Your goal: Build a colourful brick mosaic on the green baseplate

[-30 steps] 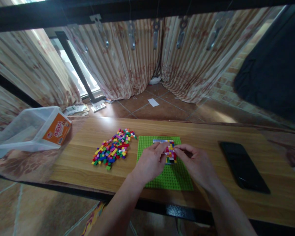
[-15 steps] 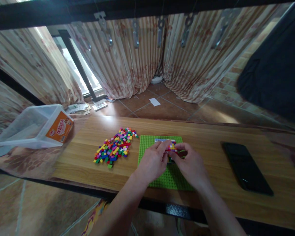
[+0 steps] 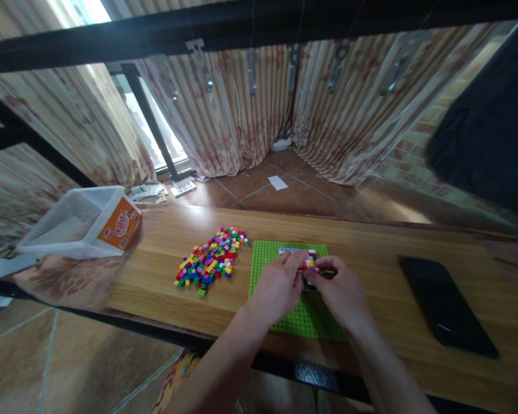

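Note:
A green studded baseplate [image 3: 265,251] lies on the wooden table, with a small build of multicoloured toy bricks [image 3: 311,261] on its upper middle. My left hand [image 3: 280,287] is closed at the left side of this build, its fingertips pressed to the bricks. From the right, the thumb and fingers of my right hand [image 3: 341,287] pinch at the build's near right edge. Both hands cover much of the build, so I cannot make out any single brick between the fingertips. A loose pile of small coloured bricks [image 3: 209,259] is spread to the left of the baseplate.
On the right of the wooden table [image 3: 155,287] lies a black smartphone [image 3: 449,305]. A clear plastic tub [image 3: 77,221] with an orange label stands beyond the table's left end. A dark metal bar [image 3: 242,34] with hanging hooks crosses above the far side.
The whole scene has shifted slightly right and down as my head turned. Both hands stay at the brick build, with the right fingers drawn a little closer around its edge.

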Tool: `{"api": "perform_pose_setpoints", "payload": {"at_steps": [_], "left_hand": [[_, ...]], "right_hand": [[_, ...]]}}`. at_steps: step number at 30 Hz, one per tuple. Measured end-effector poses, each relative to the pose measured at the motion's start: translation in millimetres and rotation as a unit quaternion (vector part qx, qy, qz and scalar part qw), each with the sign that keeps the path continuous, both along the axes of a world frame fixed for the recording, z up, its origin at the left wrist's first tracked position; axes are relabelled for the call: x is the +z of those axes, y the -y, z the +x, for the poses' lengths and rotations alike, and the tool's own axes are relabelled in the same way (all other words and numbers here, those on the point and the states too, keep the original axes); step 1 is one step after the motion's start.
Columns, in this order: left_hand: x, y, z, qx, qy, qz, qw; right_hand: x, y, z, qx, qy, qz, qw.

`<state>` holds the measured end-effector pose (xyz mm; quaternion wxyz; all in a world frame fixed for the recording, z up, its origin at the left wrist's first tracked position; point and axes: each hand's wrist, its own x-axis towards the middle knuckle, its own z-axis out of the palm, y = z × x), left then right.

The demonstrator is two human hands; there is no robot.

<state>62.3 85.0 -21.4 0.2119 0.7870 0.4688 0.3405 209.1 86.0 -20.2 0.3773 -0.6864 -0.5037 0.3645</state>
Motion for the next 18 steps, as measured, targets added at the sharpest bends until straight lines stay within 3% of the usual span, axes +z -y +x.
{"api": "perform_pose_setpoints", "payload": {"at_steps": [7,10,14,18], "left_hand": [[3.0,0,-8,-0.011,0.042,0.021,0.999],[5.6,-11,-26,0.063,0.042,0.055,0.996],[4.8,-34,-57,0.225,-0.092,0.078,0.967],[-4.6,-50,-73,0.262,-0.228,0.064,0.936]], "right_hand": [[-3,1,4,0.013,0.017,0.003,1.0],[-3,4,9,0.023,-0.002,0.011,1.0],[0,5,14,0.029,-0.016,0.011,0.999],[5,5,14,0.033,-0.011,0.01,0.999]]}}
